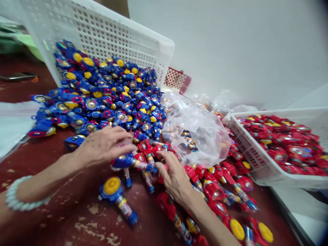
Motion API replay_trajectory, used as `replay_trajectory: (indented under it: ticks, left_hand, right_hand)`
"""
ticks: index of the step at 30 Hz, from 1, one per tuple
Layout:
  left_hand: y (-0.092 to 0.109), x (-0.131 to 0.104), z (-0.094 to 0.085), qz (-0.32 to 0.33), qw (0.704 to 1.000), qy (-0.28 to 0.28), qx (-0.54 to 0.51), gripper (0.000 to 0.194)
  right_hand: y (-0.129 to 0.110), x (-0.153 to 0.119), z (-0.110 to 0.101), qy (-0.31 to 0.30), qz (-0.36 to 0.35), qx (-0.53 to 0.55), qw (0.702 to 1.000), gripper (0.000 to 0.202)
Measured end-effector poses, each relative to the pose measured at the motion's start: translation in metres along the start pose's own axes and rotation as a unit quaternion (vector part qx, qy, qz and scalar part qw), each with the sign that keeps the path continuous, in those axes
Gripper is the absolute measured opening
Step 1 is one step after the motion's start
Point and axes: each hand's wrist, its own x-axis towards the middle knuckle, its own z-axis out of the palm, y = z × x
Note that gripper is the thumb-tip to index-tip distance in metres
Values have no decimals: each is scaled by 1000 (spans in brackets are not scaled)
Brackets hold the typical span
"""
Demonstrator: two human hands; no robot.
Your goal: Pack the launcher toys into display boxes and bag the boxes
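"Grip?"

"Left hand (109,143) curves half-open over the blue toy (132,162), nearside left of the plastic bag (205,131); right hand (176,177) bends loosely near its tip. Whether either holds it, I can't tell."

"Handling?"

"Probably light, stiff, slick; pinch the tube (142,165). It points rightward, long axis crosswise."

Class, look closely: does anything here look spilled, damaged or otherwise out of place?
Yes. At left, the white perforated plastic basket seems tipped over, with blue-and-yellow plastic toys spilled out in a heap. The reddish-brown tabletop also looks damaged: pale patches show where its surface has worn.
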Motion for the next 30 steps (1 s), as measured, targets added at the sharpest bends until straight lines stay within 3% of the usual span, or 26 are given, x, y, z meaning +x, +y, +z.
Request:
replay_trajectory:
  ticks: [3, 5, 7, 10, 13, 16, 19, 20, 22, 24, 25, 27, 30]
  left_hand:
    - [-37, 29, 15, -113, 991, -38, 57, 45]
    - [-48, 45, 28, -175, 976, -80, 98, 51]
    - [-48, 55, 40, -198, 969, -103, 107, 57]
    - [-38, 63, 51, -219, 963, -114, 104, 54]
    - [-34, 64, 52, -231, 963, -105, 88, 44]
    - [-38, 56, 41, -244, 965, -75, 56, 37]
    - [-40, 37, 20, -303, 951, 31, -60, 43]
    - [-36, 28, 12, -326, 929, 71, -160, 45]
    - [-22, 9, 0, -343, 835, 111, -414, 47]
    - [3, -9, -4, -326, 724, 67, -604, 47]
    - [17, -17, -4, -316, 685, 28, -656, 45]
    - [45, -29, 3, -301, 636, -44, -710, 43]
    - [72, -41, 16, -298, 588, -121, -742, 40]
  right_hand:
    - [44, 19, -26, 20, 59, -135, 989, 24]
    - [81, 34, -41, 25, 106, -196, 975, 25]
    - [114, 49, -49, 19, 138, -233, 962, 26]
    - [145, 65, -44, -15, 156, -263, 952, 18]
    - [155, 72, -33, -18, 164, -259, 952, 12]
    - [153, 68, -37, 29, 180, -226, 957, 16]
    - [140, 53, -55, 123, 200, -169, 957, 25]
    - [131, 45, -60, 154, 205, -143, 956, 29]
    - [106, 27, -64, 192, 206, -78, 956, 32]
    - [70, 8, -55, 185, 195, 60, 961, 30]
    - [49, -1, -47, 170, 188, 195, 947, 27]
    - [11, -16, -26, 92, 191, 395, 894, 26]
    - [-27, -30, 1, -11, 194, 483, 854, 29]
